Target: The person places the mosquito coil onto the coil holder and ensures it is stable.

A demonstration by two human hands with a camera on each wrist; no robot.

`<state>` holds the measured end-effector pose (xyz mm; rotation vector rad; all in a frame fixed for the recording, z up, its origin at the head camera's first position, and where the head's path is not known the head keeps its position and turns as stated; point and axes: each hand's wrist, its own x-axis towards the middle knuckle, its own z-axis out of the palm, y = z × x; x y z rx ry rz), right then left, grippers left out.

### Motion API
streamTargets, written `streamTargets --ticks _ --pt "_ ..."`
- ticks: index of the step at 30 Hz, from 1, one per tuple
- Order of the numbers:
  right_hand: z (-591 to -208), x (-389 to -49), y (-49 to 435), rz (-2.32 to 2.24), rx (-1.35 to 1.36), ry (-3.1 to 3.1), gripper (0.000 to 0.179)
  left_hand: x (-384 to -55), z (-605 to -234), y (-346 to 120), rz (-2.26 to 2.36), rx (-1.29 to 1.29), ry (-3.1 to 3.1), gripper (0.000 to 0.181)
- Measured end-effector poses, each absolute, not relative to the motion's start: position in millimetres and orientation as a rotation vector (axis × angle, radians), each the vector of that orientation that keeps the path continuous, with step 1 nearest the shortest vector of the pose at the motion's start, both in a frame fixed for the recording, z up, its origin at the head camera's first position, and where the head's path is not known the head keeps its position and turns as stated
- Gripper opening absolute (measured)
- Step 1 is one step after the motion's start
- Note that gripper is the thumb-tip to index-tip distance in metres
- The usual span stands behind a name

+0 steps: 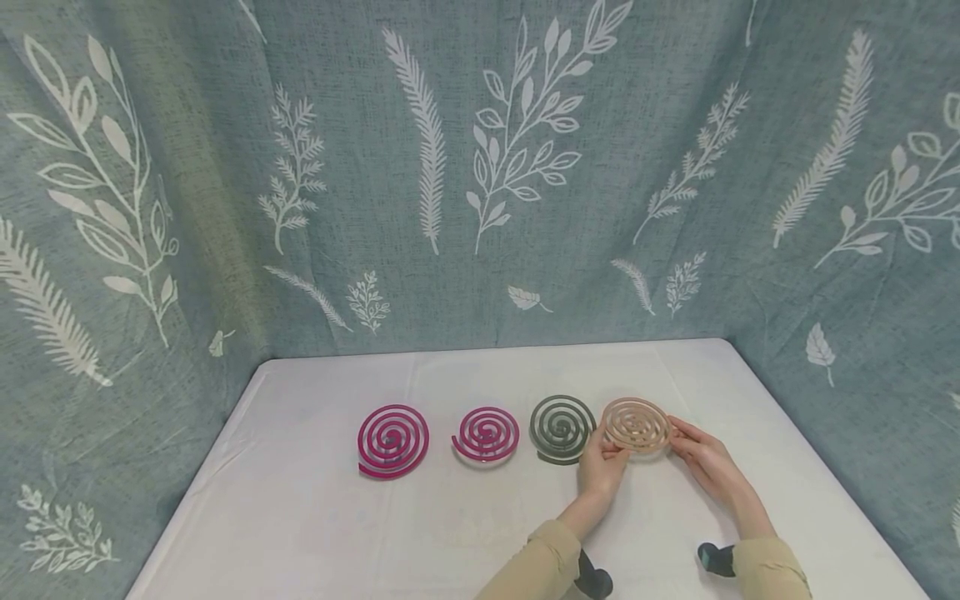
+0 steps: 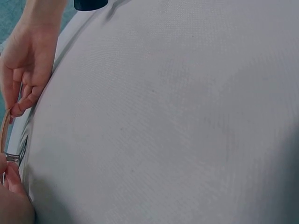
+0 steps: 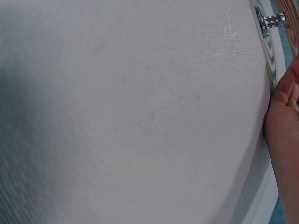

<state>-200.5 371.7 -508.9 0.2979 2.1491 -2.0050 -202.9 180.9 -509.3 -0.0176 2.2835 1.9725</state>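
Note:
A tan mosquito coil (image 1: pixel 636 402) sits between my two hands at the right of the row. My left hand (image 1: pixel 602 468) pinches its near left edge, and my right hand (image 1: pixel 711 463) holds its right edge with the fingertips. Under the coil a small shiny metal stand (image 3: pixel 273 20) shows in the right wrist view. A dark green coil (image 1: pixel 562 400) lies just left of my left hand. The left wrist view catches the tan coil (image 2: pixel 4 130) edge-on, with the right hand (image 2: pixel 32 60) at its far end.
Two magenta coils stand farther left, one larger (image 1: pixel 393 477) and one smaller (image 1: pixel 486 459). All the coils are on a white-covered table (image 1: pixel 420 542). A blue-green curtain (image 1: pixel 450 167) with white leaf patterns hangs behind and at both sides.

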Motion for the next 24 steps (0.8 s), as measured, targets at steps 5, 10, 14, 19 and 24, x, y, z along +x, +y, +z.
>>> streamTargets --ticks 5,10,14,19,24 --pt "-509.2 -201.6 371.6 -1.990 0.305 2.157 0.060 -203.3 -508.4 180.5 1.961 -0.024 2.292 0.059" --pt "-509.7 -202.2 371.4 -1.995 0.310 2.150 0.060 -203.8 -508.7 180.5 1.957 -0.044 2.297 0.057" --pt "-510.0 -202.1 372.0 -2.019 0.315 2.133 0.061 -204.0 -509.5 180.5 1.958 -0.044 2.294 0.056" --pt "-511.2 -201.8 373.4 -2.047 0.310 2.116 0.061 -203.8 -510.2 180.9 1.973 -0.047 2.272 0.056" --pt "-512.2 -202.2 373.7 -2.029 0.316 2.127 0.061 -203.8 -510.5 180.7 1.974 -0.054 2.266 0.056"
